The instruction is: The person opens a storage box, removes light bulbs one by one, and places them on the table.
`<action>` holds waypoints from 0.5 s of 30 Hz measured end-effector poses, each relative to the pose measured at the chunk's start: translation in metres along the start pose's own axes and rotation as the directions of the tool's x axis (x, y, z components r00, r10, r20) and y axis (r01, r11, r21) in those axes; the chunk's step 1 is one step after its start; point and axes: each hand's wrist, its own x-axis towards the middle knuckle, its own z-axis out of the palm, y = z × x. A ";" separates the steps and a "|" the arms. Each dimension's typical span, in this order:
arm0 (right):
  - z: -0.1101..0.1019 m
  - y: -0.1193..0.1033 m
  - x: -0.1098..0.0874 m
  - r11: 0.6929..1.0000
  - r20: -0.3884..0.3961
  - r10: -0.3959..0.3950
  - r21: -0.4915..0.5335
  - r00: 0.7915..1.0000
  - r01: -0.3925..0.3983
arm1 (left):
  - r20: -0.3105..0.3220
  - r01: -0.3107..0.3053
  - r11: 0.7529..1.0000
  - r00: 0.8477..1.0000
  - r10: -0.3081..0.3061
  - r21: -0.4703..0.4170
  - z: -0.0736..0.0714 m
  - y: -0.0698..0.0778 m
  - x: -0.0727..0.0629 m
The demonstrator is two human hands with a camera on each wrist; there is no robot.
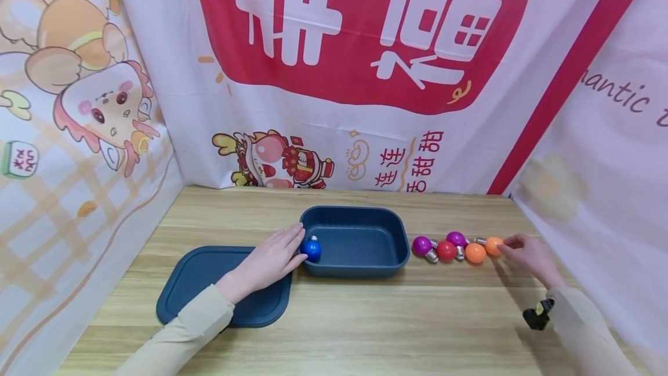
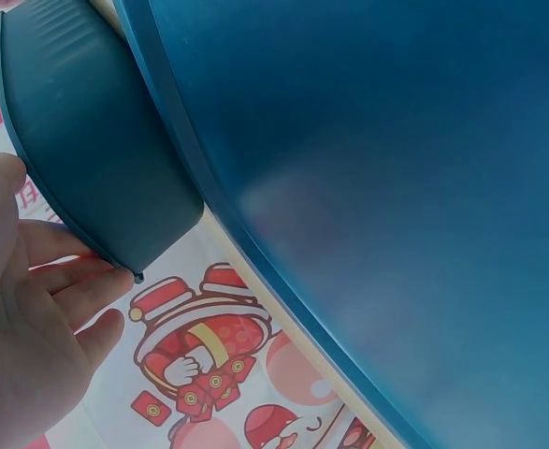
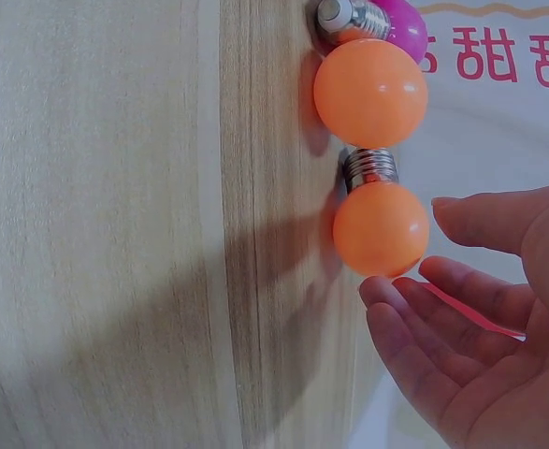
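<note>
A dark blue rectangular box stands in the middle of the table, and a blue light bulb lies inside at its left end. My left hand rests against the box's left rim, fingers extended; the left wrist view shows its fingertips touching the rim of the box. To the right of the box lies a row of small light bulbs. At its far right end is an orange bulb. My right hand is beside this orange bulb, thumb and fingers spread apart around its near side.
The matching blue lid lies flat left of the box, partly under my left forearm. Beside the end bulb lie another orange bulb, a red bulb and two purple bulbs. Printed cloth hangs behind and at both sides.
</note>
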 end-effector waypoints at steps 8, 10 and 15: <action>0.000 -0.002 0.001 0.999 -0.038 -0.029 -0.035 0.999 0.028 | -0.002 -0.003 1.000 1.000 0.003 0.005 -0.001 0.001 0.000; 0.000 -0.002 0.001 0.999 -0.037 -0.031 -0.031 0.999 0.030 | 0.002 0.002 1.000 1.000 -0.002 0.000 -0.001 0.001 0.000; -0.001 -0.003 0.001 1.000 -0.013 -0.018 -0.010 1.000 0.017 | 0.008 0.011 1.000 1.000 -0.011 -0.009 -0.002 0.002 0.001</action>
